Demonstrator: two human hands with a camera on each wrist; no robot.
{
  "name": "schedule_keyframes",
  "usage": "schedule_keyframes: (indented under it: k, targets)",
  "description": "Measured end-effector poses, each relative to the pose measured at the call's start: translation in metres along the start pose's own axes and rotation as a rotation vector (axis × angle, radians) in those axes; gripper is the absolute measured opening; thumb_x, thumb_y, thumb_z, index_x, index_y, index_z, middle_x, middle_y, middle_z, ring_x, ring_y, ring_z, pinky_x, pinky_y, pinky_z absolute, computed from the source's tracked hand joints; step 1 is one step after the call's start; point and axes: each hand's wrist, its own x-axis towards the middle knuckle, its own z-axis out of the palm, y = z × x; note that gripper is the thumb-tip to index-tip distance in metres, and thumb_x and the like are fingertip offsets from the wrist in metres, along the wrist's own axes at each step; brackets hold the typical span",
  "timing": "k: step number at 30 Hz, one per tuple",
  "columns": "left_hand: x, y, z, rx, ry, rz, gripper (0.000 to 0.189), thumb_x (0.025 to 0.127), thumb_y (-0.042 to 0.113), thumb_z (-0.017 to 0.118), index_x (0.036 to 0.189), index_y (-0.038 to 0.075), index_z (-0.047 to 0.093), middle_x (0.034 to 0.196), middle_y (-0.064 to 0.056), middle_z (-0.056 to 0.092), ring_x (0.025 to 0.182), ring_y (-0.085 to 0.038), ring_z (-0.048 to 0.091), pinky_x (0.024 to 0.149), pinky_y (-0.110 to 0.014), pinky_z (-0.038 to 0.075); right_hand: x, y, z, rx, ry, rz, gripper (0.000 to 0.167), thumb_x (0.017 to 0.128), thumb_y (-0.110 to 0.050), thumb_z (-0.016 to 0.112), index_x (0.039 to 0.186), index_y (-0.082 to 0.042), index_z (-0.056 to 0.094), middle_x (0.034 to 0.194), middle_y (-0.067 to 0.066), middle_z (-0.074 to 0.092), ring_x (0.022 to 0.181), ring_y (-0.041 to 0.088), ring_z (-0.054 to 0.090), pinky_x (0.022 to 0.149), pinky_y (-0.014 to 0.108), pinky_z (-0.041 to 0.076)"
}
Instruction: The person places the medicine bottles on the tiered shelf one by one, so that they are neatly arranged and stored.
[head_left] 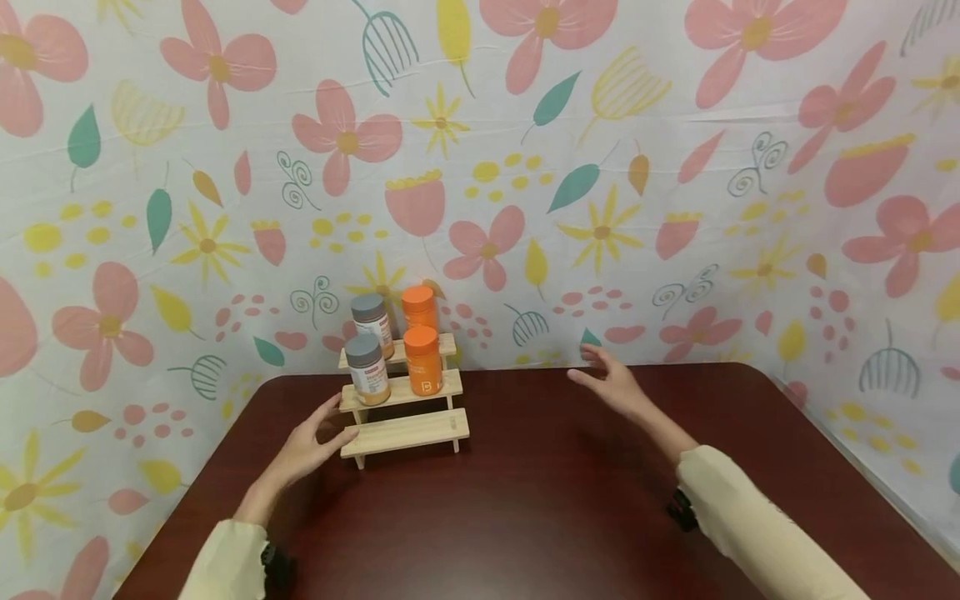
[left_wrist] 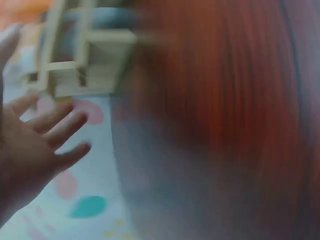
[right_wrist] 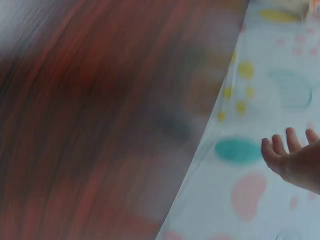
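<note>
A three-step light wooden rack (head_left: pixel 405 432) stands at the back left of the table. On its middle step are a grey-lidded bottle (head_left: pixel 369 379) with a pale label and an orange bottle (head_left: pixel 424 367). Behind them, the top step bears another grey-lidded bottle (head_left: pixel 382 332) and another orange bottle (head_left: pixel 419 305). The bottom step holds nothing. My left hand (head_left: pixel 303 450) is at the rack's left end, fingers apart and thumb by the bottom step; whether it touches the wood I cannot tell. Well right of the rack, my right hand (head_left: pixel 618 387) hovers with relaxed fingers, holding nothing.
The dark red-brown table (head_left: pixel 525 517) has rounded back corners. A flower-patterned cloth (head_left: pixel 487 125) hangs behind it and along both sides. Both wrist views are blurred.
</note>
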Motion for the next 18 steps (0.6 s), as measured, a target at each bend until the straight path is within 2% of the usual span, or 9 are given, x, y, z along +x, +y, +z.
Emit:
schedule_keyframes:
  k: [2, 4, 6, 9, 11, 14, 18]
  targets:
    - [0.005, 0.002, -0.008, 0.196, 0.007, 0.025, 0.087, 0.091, 0.051, 0.062, 0.156, 0.009, 0.022, 0.152, -0.027, 0.036, 0.137, -0.049, 0.037, 0.105, -0.07, 0.029, -0.004, 0.007, -0.015, -0.079, -0.026, -0.002, 0.075, 0.097, -0.038, 0.058, 0.154, -0.003, 0.025, 0.154, 0.029, 0.029, 0.141, 0.05, 0.026, 0.109, 0.066, 0.027]
    - [0.009, 0.003, -0.015, 0.366, 0.012, 0.038, 0.093, 0.087, 0.06, 0.061, 0.157, 0.014, 0.021, 0.156, -0.028, 0.03, 0.14, -0.054, 0.028, 0.104, -0.077, 0.019, -0.007, 0.014, -0.026, -0.206, -0.034, -0.008, 0.08, 0.095, -0.045, 0.058, 0.156, -0.006, 0.022, 0.157, 0.029, 0.023, 0.143, 0.054, 0.017, 0.108, 0.07, 0.02]
    - [0.014, 0.003, -0.021, 0.472, 0.004, 0.026, 0.096, 0.084, 0.067, 0.058, 0.158, 0.019, 0.018, 0.158, -0.028, 0.023, 0.141, -0.059, 0.021, 0.101, -0.081, 0.01, -0.009, 0.021, -0.036, -0.357, -0.029, -0.012, 0.086, 0.092, -0.052, 0.058, 0.157, -0.012, 0.019, 0.159, 0.029, 0.016, 0.144, 0.056, 0.007, 0.108, 0.074, 0.012]
    - [0.018, 0.004, -0.029, 0.54, -0.002, 0.016, 0.099, 0.083, 0.07, 0.057, 0.159, 0.022, 0.014, 0.16, -0.028, 0.015, 0.14, -0.064, 0.01, 0.099, -0.084, 0.003, -0.012, 0.031, -0.048, -0.561, -0.02, 0.001, 0.091, 0.089, -0.063, 0.056, 0.159, -0.021, 0.015, 0.162, 0.026, 0.008, 0.146, 0.055, -0.007, 0.108, 0.075, 0.002]
    - [0.018, 0.004, -0.033, 0.559, 0.001, 0.013, 0.102, 0.081, 0.071, 0.058, 0.159, 0.021, 0.013, 0.161, -0.027, 0.012, 0.141, -0.063, 0.005, 0.098, -0.084, 0.0, -0.015, 0.036, -0.052, -0.644, -0.02, 0.008, 0.093, 0.088, -0.068, 0.053, 0.159, -0.025, 0.012, 0.163, 0.024, 0.003, 0.146, 0.053, -0.013, 0.108, 0.074, -0.002]
    - [0.017, 0.002, -0.035, 0.608, 0.007, 0.029, 0.105, 0.079, 0.074, 0.058, 0.158, 0.019, 0.016, 0.161, -0.028, 0.012, 0.142, -0.063, 0.003, 0.098, -0.084, -0.001, -0.02, 0.044, -0.054, -0.705, -0.026, 0.016, 0.093, 0.088, -0.071, 0.049, 0.159, -0.028, 0.007, 0.164, 0.023, 0.001, 0.146, 0.051, -0.016, 0.109, 0.073, -0.003]
    - [0.014, -0.001, -0.036, 0.673, 0.001, 0.047, 0.106, 0.077, 0.076, 0.057, 0.157, 0.017, 0.02, 0.16, -0.028, 0.014, 0.142, -0.061, 0.003, 0.098, -0.084, -0.001, -0.028, 0.049, -0.052, -0.707, -0.037, 0.026, 0.093, 0.088, -0.071, 0.049, 0.159, -0.03, 0.004, 0.163, 0.025, 0.001, 0.146, 0.051, -0.016, 0.108, 0.074, -0.003]
